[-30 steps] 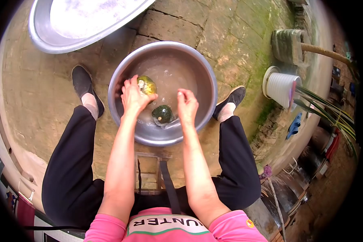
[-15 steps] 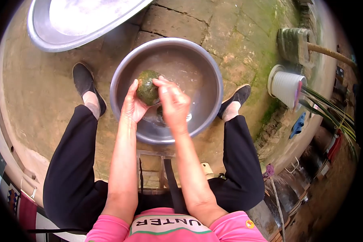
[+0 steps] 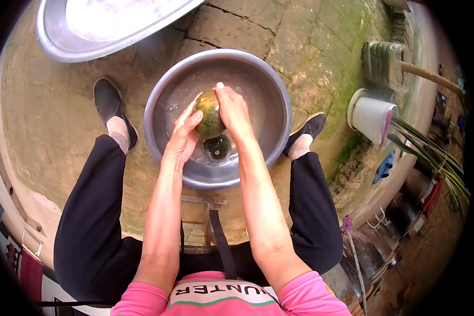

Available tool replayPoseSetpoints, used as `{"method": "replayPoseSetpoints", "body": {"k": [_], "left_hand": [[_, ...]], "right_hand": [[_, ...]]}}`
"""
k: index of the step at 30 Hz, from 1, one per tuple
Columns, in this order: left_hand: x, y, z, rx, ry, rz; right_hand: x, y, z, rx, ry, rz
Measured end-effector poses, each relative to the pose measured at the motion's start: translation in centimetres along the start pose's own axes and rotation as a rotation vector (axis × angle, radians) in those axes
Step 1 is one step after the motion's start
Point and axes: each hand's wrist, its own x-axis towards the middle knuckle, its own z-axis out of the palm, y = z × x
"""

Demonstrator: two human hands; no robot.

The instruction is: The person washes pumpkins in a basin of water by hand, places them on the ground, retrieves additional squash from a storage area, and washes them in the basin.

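A worn, tan-brown paved floor carries everything, its slabs parted by dark cracks toward the top and its surface stained with green, mossy growth along the right. Near the middle sits a round, deep, grey metal basin with a broad rim. A larger silver metal tub stands at the upper left, cut off by the frame edge. A dark slip-on shoe rests left of the basin, its mate close by on the right. Farther right stand a white ribbed plant pot and a squarish grey-green planter.
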Motion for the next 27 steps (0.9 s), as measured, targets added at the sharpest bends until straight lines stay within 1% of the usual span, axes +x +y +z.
{"method": "replayPoseSetpoints", "body": {"k": [2,3,4,5,8,11,12,15,19,21,24,27], "left_hand": [[-0.1,-0.8,-0.5,0.045,-0.021,0.006],[-0.2,-0.9,-0.1,0.068,-0.033,0.007],[-0.2,-0.9,0.3,0.15,-0.003,0.032],[-0.2,-0.7,0.4,0.162,0.024,0.023],[0.3,-0.6,-0.2,0.231,0.101,0.003],[0.7,-0.3,-1.3,0.115,0.08,-0.137],[0.5,-0.3,-1.1,0.155,0.116,-0.122],[0.5,0.0,-1.3,0.073,0.134,-0.174],[0.3,-0.2,-0.5,0.026,0.146,-0.179],[0.3,-0.1,-0.7,0.048,0.119,-0.17],[0.8,0.0,-1.1,0.124,0.079,-0.128],[0.8,0.5,-1.1,0.205,0.036,-0.071]], "right_hand": [[0.0,0.1,0.1,0.002,0.051,0.07],[0.1,0.7,0.3,0.0,0.076,0.053],[0.3,1.7,0.7,-0.004,0.101,0.037],[0.5,2.6,0.9,-0.008,0.127,0.022],[0.4,3.0,0.0,0.131,0.01,0.11],[0.9,4.8,0.1,0.198,-0.028,0.137],[0.7,4.8,0.1,0.241,-0.002,0.136],[0.2,4.9,-0.3,0.302,-0.022,0.121],[-0.6,5.1,-0.7,0.497,-0.053,0.091],[-1.0,5.0,-0.9,0.565,-0.067,0.117],[-1.2,5.6,-0.6,0.642,0.01,0.057],[-1.4,5.7,-1.2,0.727,-0.068,-0.052]]}}
